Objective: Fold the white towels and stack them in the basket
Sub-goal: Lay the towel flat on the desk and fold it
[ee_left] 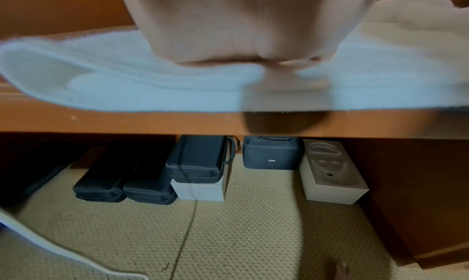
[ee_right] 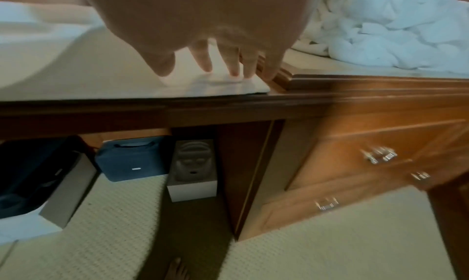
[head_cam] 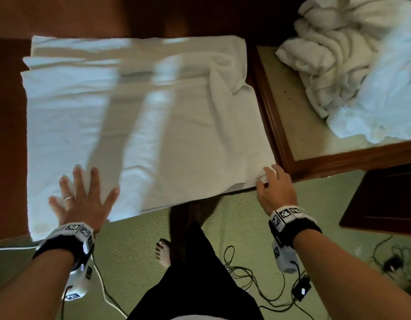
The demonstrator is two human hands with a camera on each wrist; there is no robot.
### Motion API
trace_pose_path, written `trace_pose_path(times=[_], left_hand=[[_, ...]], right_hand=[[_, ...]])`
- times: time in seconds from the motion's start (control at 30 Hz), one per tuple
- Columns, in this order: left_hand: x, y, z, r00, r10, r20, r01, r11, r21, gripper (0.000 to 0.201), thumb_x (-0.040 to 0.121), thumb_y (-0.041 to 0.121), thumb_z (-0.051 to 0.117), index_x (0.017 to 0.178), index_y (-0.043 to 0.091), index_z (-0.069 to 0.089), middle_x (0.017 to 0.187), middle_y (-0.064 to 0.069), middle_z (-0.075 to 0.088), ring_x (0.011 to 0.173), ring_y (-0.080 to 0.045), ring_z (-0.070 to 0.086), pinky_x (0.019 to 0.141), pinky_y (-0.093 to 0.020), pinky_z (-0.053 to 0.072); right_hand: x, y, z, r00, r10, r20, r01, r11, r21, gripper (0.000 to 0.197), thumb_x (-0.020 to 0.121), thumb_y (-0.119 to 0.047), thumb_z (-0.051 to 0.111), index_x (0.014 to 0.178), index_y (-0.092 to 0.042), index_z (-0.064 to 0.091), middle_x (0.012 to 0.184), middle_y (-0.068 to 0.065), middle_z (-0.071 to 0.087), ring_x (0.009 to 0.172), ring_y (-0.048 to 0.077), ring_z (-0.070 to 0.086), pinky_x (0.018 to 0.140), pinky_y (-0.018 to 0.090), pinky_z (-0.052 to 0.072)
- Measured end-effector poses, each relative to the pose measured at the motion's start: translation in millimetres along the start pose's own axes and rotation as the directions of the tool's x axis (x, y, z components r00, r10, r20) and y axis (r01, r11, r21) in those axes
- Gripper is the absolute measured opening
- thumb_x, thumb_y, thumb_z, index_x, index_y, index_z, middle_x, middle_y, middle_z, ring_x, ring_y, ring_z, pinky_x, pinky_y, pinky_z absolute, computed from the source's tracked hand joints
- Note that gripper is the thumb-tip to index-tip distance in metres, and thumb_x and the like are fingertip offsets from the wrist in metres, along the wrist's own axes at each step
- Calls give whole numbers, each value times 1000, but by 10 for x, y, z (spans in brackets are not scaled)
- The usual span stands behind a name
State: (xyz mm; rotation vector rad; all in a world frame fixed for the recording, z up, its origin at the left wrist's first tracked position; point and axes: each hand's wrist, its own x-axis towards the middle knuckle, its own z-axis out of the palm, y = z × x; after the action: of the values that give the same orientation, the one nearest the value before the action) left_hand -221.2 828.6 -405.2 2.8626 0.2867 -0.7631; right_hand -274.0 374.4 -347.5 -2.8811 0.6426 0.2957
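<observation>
A large white towel (head_cam: 142, 116) lies spread over the wooden desk (head_cam: 8, 135), with a rumpled fold near its far right corner. My left hand (head_cam: 86, 192) lies flat on the towel's near left part, fingers spread; in the left wrist view the palm (ee_left: 241, 23) covers the towel (ee_left: 127, 83). My right hand (head_cam: 269, 181) is at the towel's near right corner. Its fingertips (ee_right: 233, 71) rest on the corner of the towel (ee_right: 101, 73), which is slightly rucked under them. A pile of crumpled white towels (head_cam: 350, 65) sits to the right. No basket is in view.
The pile (ee_right: 380, 33) rests on a raised beige-topped cabinet (head_cam: 292, 135) with drawers (ee_right: 380, 154) beside the desk. Dark cases (ee_left: 198, 158) and boxes stand under the desk. Cables (head_cam: 257, 280) lie on the carpet near my bare foot (head_cam: 164, 252).
</observation>
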Motion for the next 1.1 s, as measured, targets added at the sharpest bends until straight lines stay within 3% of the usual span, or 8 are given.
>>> trace_pose_path(times=[0.1, 0.2, 0.4, 0.57, 0.73, 0.8, 0.93, 1.1], left_hand=[[6, -83, -52, 998, -23, 63, 21, 999, 32, 89, 91, 76, 29, 152, 42, -26, 156, 8, -43, 152, -30, -23, 117, -66, 1], [15, -175, -90, 995, -30, 99, 22, 997, 76, 91, 89, 78, 25, 149, 40, -32, 154, 8, -46, 151, -30, -23, 118, -65, 3], [-39, 80, -176, 992, 106, -62, -107, 994, 2, 91, 85, 76, 21, 160, 24, 14, 167, -14, 4, 151, -42, 6, 117, -67, 13], [57, 366, -23, 994, 108, -5, -108, 992, 67, 86, 86, 80, 17, 157, 41, -14, 164, -1, -29, 152, -34, -19, 118, -63, -1], [61, 359, -20, 994, 104, -22, -103, 994, 35, 89, 84, 82, 17, 157, 41, -13, 164, 0, -28, 152, -33, -19, 118, -63, -1], [65, 368, -32, 995, 95, -39, -94, 995, 25, 89, 85, 85, 15, 159, 40, -5, 166, -1, -21, 153, -35, -13, 118, -64, 1], [119, 473, -105, 986, 103, -132, -107, 994, -26, 95, 79, 83, 14, 158, 29, 17, 167, -9, 4, 152, -39, 4, 116, -67, 9], [241, 603, -45, 989, 93, -113, -94, 996, -8, 92, 82, 82, 7, 160, 34, 4, 168, -6, -7, 152, -42, -1, 114, -72, 8]], right_hand=[[-36, -64, 128, 980, -66, 188, 84, 992, -89, 56, 100, -44, 42, 150, -21, 35, 162, 5, 22, 147, 28, 22, 114, 47, 29], [-10, 19, 117, 990, -37, 135, 58, 986, -156, 45, 100, -42, 39, 132, -15, 54, 151, 3, 40, 132, 30, 40, 105, 44, 36], [379, -69, -65, 988, 128, 89, -136, 987, 89, 30, 100, -21, 47, 117, 0, 60, 125, 21, 50, 109, 42, 53, 90, 45, 44], [584, -144, -121, 937, 270, 221, -288, 956, 52, 27, 94, -18, 58, 117, -4, 61, 123, 20, 59, 114, 39, 56, 88, 38, 47], [418, 162, -243, 857, 453, 247, -487, 868, 97, 21, 86, -15, 58, 101, -2, 62, 113, 26, 64, 102, 42, 61, 76, 34, 43], [357, 155, -287, 871, 397, 288, -398, 916, -59, 26, 84, -21, 58, 104, -4, 58, 115, 23, 62, 105, 40, 59, 79, 37, 46], [712, -225, -430, 993, 122, 5, -121, 989, -91, 41, 89, -33, 54, 122, -8, 56, 126, 16, 52, 116, 38, 49, 90, 46, 45], [1475, -679, -515, 990, -138, -19, 139, 987, 75, 24, 95, -19, 50, 112, -9, 64, 117, 14, 59, 108, 34, 56, 88, 42, 49]])
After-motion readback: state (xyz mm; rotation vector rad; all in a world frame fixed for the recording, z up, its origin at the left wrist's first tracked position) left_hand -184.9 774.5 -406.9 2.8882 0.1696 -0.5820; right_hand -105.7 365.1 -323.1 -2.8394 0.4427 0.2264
